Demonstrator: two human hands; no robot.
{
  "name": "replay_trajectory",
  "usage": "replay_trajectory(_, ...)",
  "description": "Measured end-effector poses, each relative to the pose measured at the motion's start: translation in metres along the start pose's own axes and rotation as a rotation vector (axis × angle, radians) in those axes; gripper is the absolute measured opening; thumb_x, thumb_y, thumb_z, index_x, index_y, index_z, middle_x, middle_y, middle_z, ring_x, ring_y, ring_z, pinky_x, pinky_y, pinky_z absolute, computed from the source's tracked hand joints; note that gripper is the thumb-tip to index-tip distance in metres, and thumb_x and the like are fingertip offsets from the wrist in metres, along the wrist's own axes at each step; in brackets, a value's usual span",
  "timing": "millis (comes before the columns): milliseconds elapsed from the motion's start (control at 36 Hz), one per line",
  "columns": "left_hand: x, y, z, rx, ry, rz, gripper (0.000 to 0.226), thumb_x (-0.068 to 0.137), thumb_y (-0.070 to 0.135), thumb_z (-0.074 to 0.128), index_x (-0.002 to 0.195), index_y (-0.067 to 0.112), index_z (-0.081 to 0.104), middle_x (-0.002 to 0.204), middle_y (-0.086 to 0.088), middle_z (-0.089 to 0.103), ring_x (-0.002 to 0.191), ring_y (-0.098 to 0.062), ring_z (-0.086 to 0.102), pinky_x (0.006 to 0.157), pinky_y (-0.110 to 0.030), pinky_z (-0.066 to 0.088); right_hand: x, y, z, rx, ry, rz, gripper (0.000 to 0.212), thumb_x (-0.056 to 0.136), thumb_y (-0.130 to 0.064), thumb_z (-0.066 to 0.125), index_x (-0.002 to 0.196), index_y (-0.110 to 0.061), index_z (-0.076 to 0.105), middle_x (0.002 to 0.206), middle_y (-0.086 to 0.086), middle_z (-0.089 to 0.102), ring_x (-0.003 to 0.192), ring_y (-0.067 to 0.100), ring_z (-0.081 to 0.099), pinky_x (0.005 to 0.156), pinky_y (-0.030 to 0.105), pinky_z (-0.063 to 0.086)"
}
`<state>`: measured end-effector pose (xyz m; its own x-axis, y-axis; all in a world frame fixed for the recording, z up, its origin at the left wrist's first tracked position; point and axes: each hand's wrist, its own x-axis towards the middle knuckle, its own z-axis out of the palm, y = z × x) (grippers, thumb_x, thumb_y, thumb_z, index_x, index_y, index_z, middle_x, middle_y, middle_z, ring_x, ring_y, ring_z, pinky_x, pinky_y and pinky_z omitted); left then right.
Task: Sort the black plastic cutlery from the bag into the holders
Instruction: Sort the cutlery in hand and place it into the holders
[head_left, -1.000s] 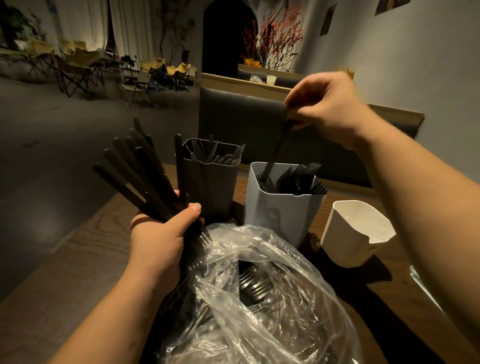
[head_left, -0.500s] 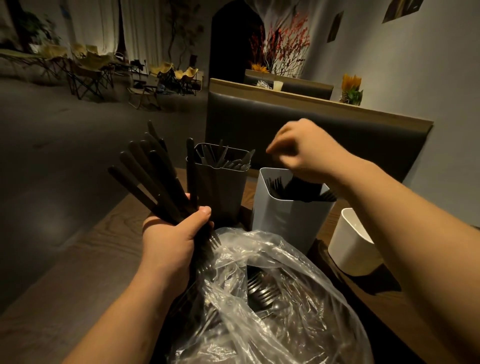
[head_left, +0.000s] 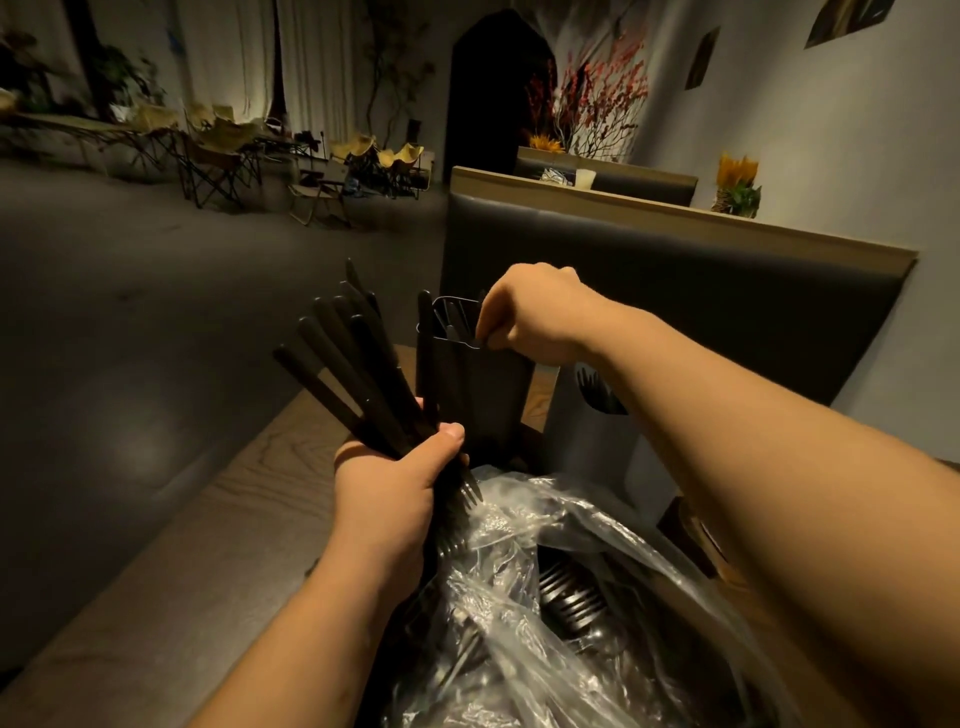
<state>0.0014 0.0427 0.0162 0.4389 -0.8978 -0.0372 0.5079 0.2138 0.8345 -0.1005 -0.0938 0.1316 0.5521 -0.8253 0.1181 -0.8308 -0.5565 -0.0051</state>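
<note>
My left hand (head_left: 392, 493) grips a bundle of black cutlery (head_left: 353, 364), handles fanned up and to the left, fork tines pointing down at the bag. My right hand (head_left: 535, 317) is over the dark grey holder (head_left: 478, 395), its fingertips pinched together at the holder's rim among the pieces standing inside. Whether they hold a piece is unclear. To the right, the light grey holder (head_left: 592, 447) with forks in it is partly hidden by my right forearm. The clear plastic bag (head_left: 519, 525) lies open in front of me with black forks (head_left: 571, 592) inside.
Everything stands on a dark wooden table (head_left: 234, 519), whose left edge drops to the floor. A dark padded bench back (head_left: 675, 291) rises just behind the holders. Folding chairs stand far off at the back left.
My right hand let go of the fork in the light grey holder and moved left to the dark grey holder. My left hand still holds the bundle.
</note>
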Motion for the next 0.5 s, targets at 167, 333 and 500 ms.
replay_trajectory(167, 0.003, -0.005, -0.002, 0.042, -0.003, -0.004, 0.019, 0.083, -0.001, 0.076, 0.100, 0.003, 0.070, 0.083, -0.014, 0.075, 0.072, -0.023, 0.074, 0.059, -0.028, 0.057, -0.009, 0.003, 0.001, 0.062, 0.235, 0.001, 0.013, 0.091, -0.019, 0.068, 0.104, -0.022, 0.070, 0.104, -0.001, 0.068, 0.100, 0.018, 0.064, 0.088, 0.037, 0.055)
replay_trajectory(333, 0.001, -0.007, -0.004, 0.063, -0.023, -0.019, 0.018, 0.083, 0.000, 0.076, 0.100, 0.003, 0.072, 0.081, -0.013, 0.075, 0.073, -0.025, 0.073, 0.060, -0.031, 0.057, -0.012, 0.027, -0.005, 0.211, 0.664, 0.014, 0.016, 0.093, -0.016, 0.063, 0.107, -0.022, 0.070, 0.104, 0.000, 0.071, 0.097, 0.017, 0.066, 0.085, 0.035, 0.057)
replay_trajectory(500, -0.010, 0.001, 0.001, 0.030, -0.176, -0.052, 0.017, 0.081, -0.001, 0.073, 0.093, 0.011, 0.071, 0.073, -0.005, 0.073, 0.066, -0.018, 0.071, 0.057, -0.025, 0.056, -0.038, 0.066, -0.041, 0.366, 0.923, -0.001, 0.015, 0.089, -0.015, 0.062, 0.103, -0.013, 0.068, 0.099, 0.003, 0.070, 0.095, 0.016, 0.066, 0.086, 0.034, 0.058)
